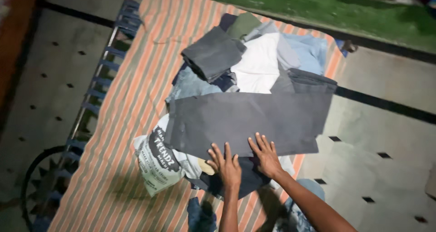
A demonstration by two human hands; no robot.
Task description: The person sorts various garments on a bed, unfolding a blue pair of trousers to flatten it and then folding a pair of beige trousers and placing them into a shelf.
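Two hands press flat, fingers spread, gripping nothing: the left hand (225,167) and right hand (265,155) rest on the near hem of the dark grey trousers (247,118), spread across the cot's striped sheet (131,123). Folding looks barely begun; a clothes heap (254,59) waits beyond, toward the far edge.

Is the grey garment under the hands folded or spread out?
Spread flat: the grey trousers lie full length across the pile, both hands pressing the near edge.
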